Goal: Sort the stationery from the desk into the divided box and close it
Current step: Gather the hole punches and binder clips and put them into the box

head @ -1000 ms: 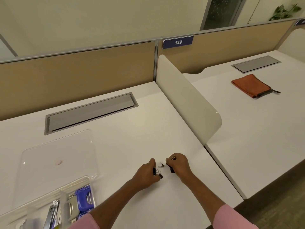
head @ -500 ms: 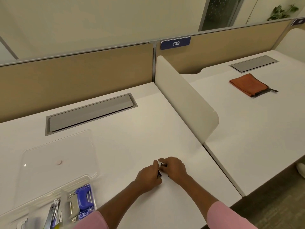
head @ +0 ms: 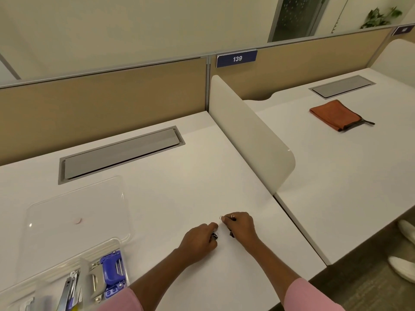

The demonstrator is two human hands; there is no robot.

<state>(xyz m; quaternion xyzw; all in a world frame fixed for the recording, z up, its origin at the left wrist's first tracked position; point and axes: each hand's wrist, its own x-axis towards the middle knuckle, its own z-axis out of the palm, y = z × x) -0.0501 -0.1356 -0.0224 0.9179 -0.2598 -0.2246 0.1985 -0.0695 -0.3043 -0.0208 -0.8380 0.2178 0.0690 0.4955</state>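
Small black binder clips (head: 215,235) lie on the white desk between my two hands. My left hand (head: 198,242) is curled with its fingers closed around some of them. My right hand (head: 241,226) pinches other clips, with wire loops showing at its fingertips and a black clip under the palm. The clear divided box (head: 116,242) stands at the lower left with its lid (head: 76,217) swung open flat behind it. Inside it are a blue stapler (head: 111,269), a metal tool and several other items.
A white divider panel (head: 253,135) separates this desk from the neighbouring one on the right, where an orange pouch (head: 334,114) lies. A grey cable hatch (head: 121,151) is set into the desk behind the box. The desk's front edge runs just right of my right arm.
Both hands came together over the scattered clips and gathered them; loose clips that lay between the hands a second ago are now mostly under the fingers.
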